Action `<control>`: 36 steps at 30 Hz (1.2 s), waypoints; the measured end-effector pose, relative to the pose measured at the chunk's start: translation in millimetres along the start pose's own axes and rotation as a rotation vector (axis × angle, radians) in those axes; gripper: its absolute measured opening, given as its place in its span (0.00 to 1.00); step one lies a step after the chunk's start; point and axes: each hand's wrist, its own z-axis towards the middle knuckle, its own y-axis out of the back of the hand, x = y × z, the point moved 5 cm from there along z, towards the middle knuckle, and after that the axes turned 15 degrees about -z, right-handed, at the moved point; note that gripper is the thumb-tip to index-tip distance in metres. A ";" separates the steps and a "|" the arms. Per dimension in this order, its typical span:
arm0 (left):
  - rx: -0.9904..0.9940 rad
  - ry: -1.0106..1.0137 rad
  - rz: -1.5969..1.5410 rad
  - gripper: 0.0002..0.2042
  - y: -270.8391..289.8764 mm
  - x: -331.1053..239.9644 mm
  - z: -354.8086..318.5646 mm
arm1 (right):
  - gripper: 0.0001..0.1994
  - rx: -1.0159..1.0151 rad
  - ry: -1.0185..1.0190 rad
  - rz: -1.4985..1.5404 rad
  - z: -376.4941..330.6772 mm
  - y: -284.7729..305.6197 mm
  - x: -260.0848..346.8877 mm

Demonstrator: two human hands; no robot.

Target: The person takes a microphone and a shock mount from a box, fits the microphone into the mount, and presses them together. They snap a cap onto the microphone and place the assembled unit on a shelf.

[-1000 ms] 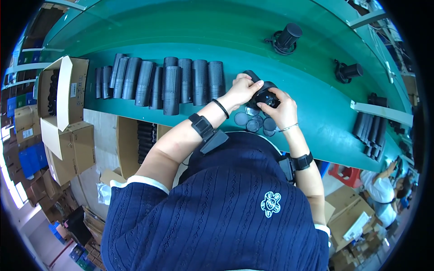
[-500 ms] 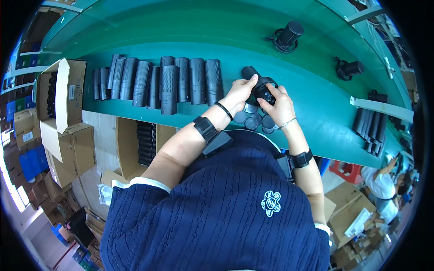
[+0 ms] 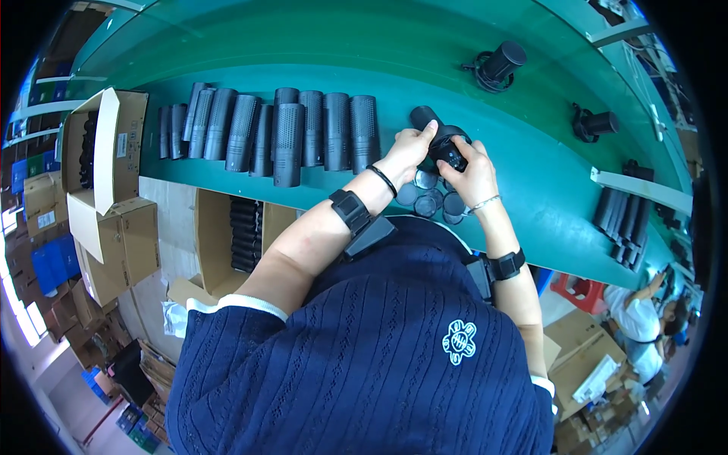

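Observation:
Over the green workbench (image 3: 523, 197) both hands hold one black cylindrical device (image 3: 453, 155), with a ring-like part around it. My left hand (image 3: 409, 149) grips its left side, thumb pointing up along it. The fingers of my right hand (image 3: 476, 171) curl over its right side, and the thumb rests near its round, shiny end. Just beyond the left thumb a short black cylinder (image 3: 423, 117) sticks out; whether it joins the held device I cannot tell. Below the hands lie several round dark discs (image 3: 426, 203), partly covered by the wrists.
Several perforated black tubes (image 3: 288, 144) stand in a group at left. Toward the back are two black cylinders on ring-shaped mounts (image 3: 497, 67) (image 3: 594, 123). More black tubes (image 3: 623, 216) lie at right past a white bracket (image 3: 641, 189). Open cartons (image 3: 121, 159) stand left of the bench.
The view has shifted slightly, so bench items appear a little displaced. Both hands keep their hold on the black device, its round end turned slightly between the right fingers.

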 end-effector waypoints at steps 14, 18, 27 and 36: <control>0.151 -0.318 0.555 0.22 -21.4 -49.7 -8.5 | 0.24 -0.023 0.034 -0.006 8.8 11.3 1.0; 0.276 -0.169 0.413 0.21 -30.6 -52.0 7.2 | 0.27 -0.028 0.045 0.002 9.1 10.4 0.5; 0.280 -0.054 1.104 0.29 -49.1 -63.4 16.3 | 0.21 -0.001 0.473 -0.396 0.8 12.3 15.4; 0.462 -0.007 1.060 0.35 -43.1 -73.2 26.6 | 0.21 0.085 0.629 -0.629 8.7 9.2 19.7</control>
